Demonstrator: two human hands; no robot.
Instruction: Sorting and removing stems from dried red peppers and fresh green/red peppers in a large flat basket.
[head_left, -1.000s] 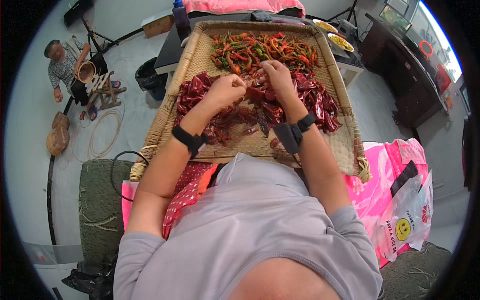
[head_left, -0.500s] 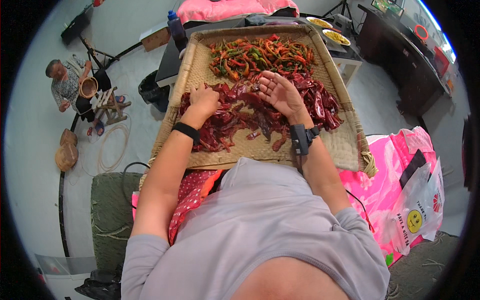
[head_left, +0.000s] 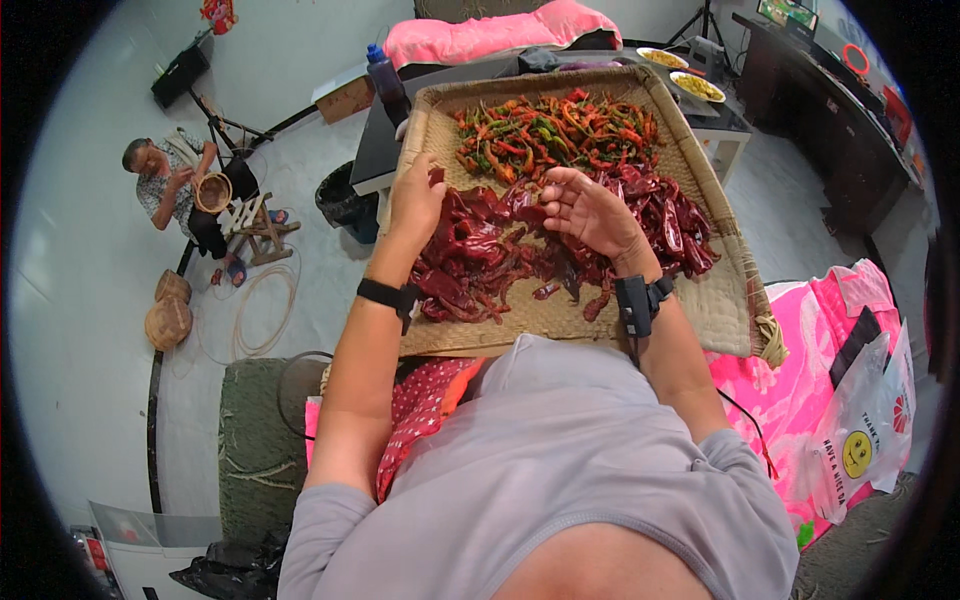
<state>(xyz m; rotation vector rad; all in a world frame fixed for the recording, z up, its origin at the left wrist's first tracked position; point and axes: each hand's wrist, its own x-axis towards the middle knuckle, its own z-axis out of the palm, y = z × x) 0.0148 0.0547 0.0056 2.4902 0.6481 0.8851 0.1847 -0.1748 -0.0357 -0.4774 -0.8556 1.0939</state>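
Observation:
A wide woven tray [head_left: 735,300] lies in front of me with dried dark red chili peppers [head_left: 465,235] heaped across its nearer part. Fresh-looking orange, red and green chilies [head_left: 560,130] are piled at its far side. My left hand [head_left: 415,208] is closed at the tray's left rim, a dark red dried chili [head_left: 437,176] showing at its fingers. Over the middle of the dried heap is my right hand [head_left: 592,215], palm turned inward. Its fingers are bent but apart, close to the peppers; nothing is plainly gripped there.
Beyond the tray stands a dark table with a blue bottle [head_left: 388,80] and two plates of food [head_left: 698,87]. A black bin [head_left: 345,200] is to the left. Farther left, a seated person [head_left: 165,180] holds a small basket [head_left: 213,193]. A plastic bag [head_left: 850,450] lies on pink cloth [head_left: 770,420].
My left hand has shifted left, off the dried heap to the tray's rim, with a chili now showing in it. My right hand's fingers have curled more. The whole view has shifted slightly.

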